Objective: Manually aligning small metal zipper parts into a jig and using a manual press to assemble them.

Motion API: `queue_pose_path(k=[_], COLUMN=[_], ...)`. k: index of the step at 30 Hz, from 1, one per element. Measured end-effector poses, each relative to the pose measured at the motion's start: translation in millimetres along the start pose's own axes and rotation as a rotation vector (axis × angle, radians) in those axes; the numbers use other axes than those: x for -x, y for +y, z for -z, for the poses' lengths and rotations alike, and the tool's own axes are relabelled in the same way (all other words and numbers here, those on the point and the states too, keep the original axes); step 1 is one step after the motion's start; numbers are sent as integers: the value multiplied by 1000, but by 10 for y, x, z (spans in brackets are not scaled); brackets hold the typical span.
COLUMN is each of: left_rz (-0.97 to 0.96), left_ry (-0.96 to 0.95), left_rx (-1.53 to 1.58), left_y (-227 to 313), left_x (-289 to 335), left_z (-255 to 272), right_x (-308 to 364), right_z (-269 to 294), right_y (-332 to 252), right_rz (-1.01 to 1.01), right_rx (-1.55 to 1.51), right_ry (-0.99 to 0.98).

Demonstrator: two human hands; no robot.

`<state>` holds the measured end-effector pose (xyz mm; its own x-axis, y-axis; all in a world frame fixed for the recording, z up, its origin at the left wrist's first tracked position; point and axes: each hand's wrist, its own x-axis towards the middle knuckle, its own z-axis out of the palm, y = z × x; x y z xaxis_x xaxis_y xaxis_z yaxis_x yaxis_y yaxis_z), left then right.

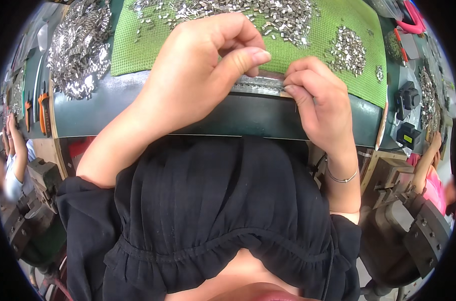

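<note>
My left hand (200,70) is raised over the near edge of a green textured mat (130,57). Its fingers are curled in, and thumb and forefinger come together; anything between them is hidden. Below it a narrow metal strip (258,86) with a row of small links lies along the dark bench top. At the strip's right end, my right hand (321,98) has thumb and fingertips pinched together, touching or very close to it. What that pinch holds is too small to make out. Loose small metal pieces (288,22) are heaped on the mat beyond both hands.
Left of the mat lies a heap of shiny linked metal bands (80,47), with orange-handled pliers (44,113) farther left. A smaller pile of pieces (349,50) is on the mat's right. Black devices (407,98) sit at the right. Other people's arms (18,145) show at both sides.
</note>
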<state>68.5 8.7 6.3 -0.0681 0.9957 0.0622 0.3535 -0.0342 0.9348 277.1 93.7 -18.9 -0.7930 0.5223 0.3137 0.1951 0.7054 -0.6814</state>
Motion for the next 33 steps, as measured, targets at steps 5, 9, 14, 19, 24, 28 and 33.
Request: queue_pose_path(k=[5, 9, 14, 19, 24, 28, 33], left_rz=[-182, -161, -239, -234, -302, -375, -512], left_ry=[44, -19, -56, -64, -70, -28, -39], left_rx=[-187, -191, -288, -301, -366, -502, -637], left_y=[-95, -138, -148, -167, -177, -228, -236], left_x=[27, 41, 28, 39, 33, 32, 52], left_z=[-85, -151, -202, -235, -312, -390, -374], right_x=[15, 44, 92, 112, 314, 381, 319], right_z=[-33, -122, -151, -161, -131, -11, 281], right_y=[-12, -2, 46, -31, 24, 62, 167], right_rz=[51, 163, 304, 293, 196, 27, -18], right_rx=[162, 398, 462, 580, 368, 136, 233], right_ry=[-5, 40, 103, 44, 72, 19, 233])
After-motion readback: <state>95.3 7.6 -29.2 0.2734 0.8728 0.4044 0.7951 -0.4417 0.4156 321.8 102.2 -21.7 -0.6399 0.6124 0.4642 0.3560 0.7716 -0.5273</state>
